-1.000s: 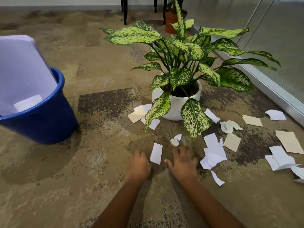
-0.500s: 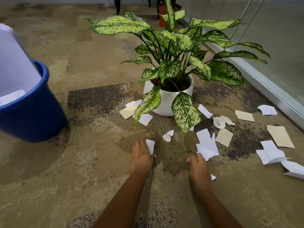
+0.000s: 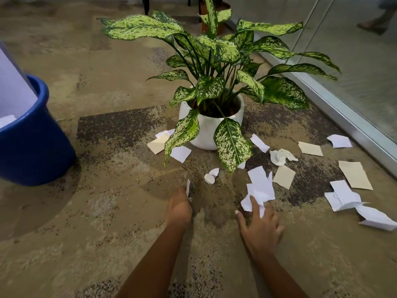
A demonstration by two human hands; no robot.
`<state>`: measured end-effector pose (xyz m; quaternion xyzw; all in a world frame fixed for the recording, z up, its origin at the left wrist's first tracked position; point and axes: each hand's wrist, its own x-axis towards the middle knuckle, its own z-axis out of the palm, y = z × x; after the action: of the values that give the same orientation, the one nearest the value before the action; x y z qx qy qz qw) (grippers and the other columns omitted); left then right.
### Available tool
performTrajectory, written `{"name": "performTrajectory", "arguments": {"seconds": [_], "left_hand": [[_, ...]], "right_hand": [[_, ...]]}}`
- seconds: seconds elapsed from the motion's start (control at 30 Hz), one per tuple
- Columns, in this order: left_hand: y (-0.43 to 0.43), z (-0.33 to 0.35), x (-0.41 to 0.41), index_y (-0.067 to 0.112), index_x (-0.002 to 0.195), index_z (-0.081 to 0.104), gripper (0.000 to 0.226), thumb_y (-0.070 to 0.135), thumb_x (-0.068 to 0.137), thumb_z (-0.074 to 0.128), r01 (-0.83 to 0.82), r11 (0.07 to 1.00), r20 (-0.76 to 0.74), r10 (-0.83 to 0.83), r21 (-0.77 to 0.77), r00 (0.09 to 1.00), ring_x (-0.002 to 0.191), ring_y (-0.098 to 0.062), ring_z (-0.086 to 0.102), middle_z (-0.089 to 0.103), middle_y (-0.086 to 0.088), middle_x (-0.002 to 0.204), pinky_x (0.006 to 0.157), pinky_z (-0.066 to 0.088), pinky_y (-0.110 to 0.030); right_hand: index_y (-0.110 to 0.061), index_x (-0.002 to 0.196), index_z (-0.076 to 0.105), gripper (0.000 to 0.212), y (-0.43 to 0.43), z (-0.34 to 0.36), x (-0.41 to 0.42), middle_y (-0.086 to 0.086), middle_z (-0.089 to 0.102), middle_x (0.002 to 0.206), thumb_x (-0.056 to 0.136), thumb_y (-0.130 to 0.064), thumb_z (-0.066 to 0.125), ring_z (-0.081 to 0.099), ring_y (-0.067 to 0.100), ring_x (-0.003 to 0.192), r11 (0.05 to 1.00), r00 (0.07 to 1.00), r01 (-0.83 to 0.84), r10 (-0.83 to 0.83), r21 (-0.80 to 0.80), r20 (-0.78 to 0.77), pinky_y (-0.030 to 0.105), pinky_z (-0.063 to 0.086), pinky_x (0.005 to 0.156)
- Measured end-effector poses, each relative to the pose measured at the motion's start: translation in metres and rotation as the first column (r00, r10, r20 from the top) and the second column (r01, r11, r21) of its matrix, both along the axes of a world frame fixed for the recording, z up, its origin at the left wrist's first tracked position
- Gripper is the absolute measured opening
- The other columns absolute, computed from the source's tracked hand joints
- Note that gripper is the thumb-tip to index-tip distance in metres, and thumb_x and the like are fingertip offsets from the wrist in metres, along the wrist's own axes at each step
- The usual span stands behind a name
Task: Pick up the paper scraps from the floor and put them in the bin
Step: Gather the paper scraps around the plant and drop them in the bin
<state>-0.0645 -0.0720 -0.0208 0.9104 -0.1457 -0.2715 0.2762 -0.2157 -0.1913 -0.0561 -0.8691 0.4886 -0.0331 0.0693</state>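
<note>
Fingers (image 3: 256, 204) press white scraps (image 3: 261, 188); bare carpet (image 3: 107, 211) leftward.

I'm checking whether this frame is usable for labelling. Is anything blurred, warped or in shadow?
Head view: the right hand shows slight motion blur over the white paper scraps; the wide lens bends the metal-framed glass wall and cuts off the round blue plastic bin; light is soft, with a faint shadow beside the bin.

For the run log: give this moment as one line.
phase: gathering | left hand: shut on white scrap | right hand: open, fingers on white scrap pile | blue bin: left, apart
</note>
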Motion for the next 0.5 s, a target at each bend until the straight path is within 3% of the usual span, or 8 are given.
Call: {"name": "performTrajectory", "arguments": {"seconds": [0.07, 0.13, 0.23, 0.33, 0.4, 0.5], "left_hand": [[0.007, -0.004, -0.006, 0.009, 0.143, 0.034, 0.050, 0.002, 0.094, 0.042, 0.042, 0.997, 0.038, -0.039, -0.065, 0.998, 0.126, -0.029, 0.047, 0.047, -0.015, 0.140, 0.102, 0.039, -0.037], [0.014, -0.008, -0.008, 0.008, 0.135, 0.046, 0.040, 0.003, 0.096, 0.037, 0.071, 0.992, 0.064, -0.064, -0.103, 0.996, 0.121, -0.030, 0.049, 0.052, -0.017, 0.133, 0.097, 0.039, -0.033], [0.020, -0.011, -0.005, 0.003, 0.113, 0.061, 0.034, -0.003, 0.094, 0.034, 0.062, 0.980, 0.012, -0.061, -0.188, 0.998, 0.110, -0.031, 0.055, 0.061, -0.017, 0.118, 0.090, 0.041, -0.031], [0.020, -0.012, -0.006, -0.005, 0.100, 0.064, 0.037, -0.012, 0.089, 0.030, -0.085, 0.952, -0.105, 0.057, -0.293, 0.993, 0.088, -0.030, 0.060, 0.064, -0.021, 0.104, 0.076, 0.046, -0.029], [0.016, -0.009, -0.010, -0.009, 0.102, 0.063, 0.039, -0.013, 0.092, 0.026, -0.231, 0.899, -0.252, 0.142, -0.372, 0.957, 0.070, -0.017, 0.054, 0.062, -0.016, 0.092, 0.061, 0.046, -0.020], [0.004, 0.003, -0.019, -0.005, 0.091, 0.065, 0.041, -0.010, 0.096, 0.025, -0.411, 0.789, -0.466, 0.182, -0.457, 0.866, 0.066, -0.010, 0.050, 0.059, -0.003, 0.080, 0.050, 0.044, -0.010]], "right_hand": [[-0.021, 0.133, 0.054, 0.054, -0.006, 0.000, 0.005, 0.021, 0.058, 0.123, 0.084, -0.043, 0.064, 0.056, 0.040, 0.105, 0.999, 0.998, -0.019, 0.021, -0.028, 0.057, 0.045, 0.048, 0.083], [-0.014, 0.135, 0.051, 0.050, -0.019, 0.005, 0.012, 0.024, 0.057, 0.121, 0.090, -0.033, 0.060, 0.056, 0.040, 0.103, 0.998, 0.996, -0.058, 0.058, 0.000, 0.071, 0.043, 0.050, 0.083], [-0.011, 0.136, 0.042, 0.039, -0.037, 0.013, 0.023, 0.016, 0.051, 0.127, 0.100, -0.025, 0.041, 0.060, 0.032, 0.106, 0.989, 0.991, -0.115, 0.121, 0.092, -0.061, 0.035, 0.050, 0.081], [-0.007, 0.126, 0.041, 0.028, -0.041, 0.017, 0.029, 0.015, 0.051, 0.125, 0.101, -0.015, 0.032, 0.058, 0.034, 0.107, 0.964, 1.000, -0.015, 0.018, 0.266, -0.011, 0.033, 0.045, 0.076], [-0.001, 0.124, 0.044, 0.031, -0.036, 0.022, 0.032, 0.020, 0.051, 0.125, 0.100, -0.011, 0.028, 0.052, 0.038, 0.112, 0.882, 0.984, 0.079, -0.144, 0.464, 0.106, 0.030, 0.035, 0.077], [-0.001, 0.119, 0.052, 0.028, -0.014, 0.031, 0.036, 0.019, 0.060, 0.118, 0.101, -0.010, 0.033, 0.057, 0.029, 0.101, 0.829, 0.940, 0.034, -0.216, 0.558, 0.263, 0.027, 0.038, 0.077]]}}
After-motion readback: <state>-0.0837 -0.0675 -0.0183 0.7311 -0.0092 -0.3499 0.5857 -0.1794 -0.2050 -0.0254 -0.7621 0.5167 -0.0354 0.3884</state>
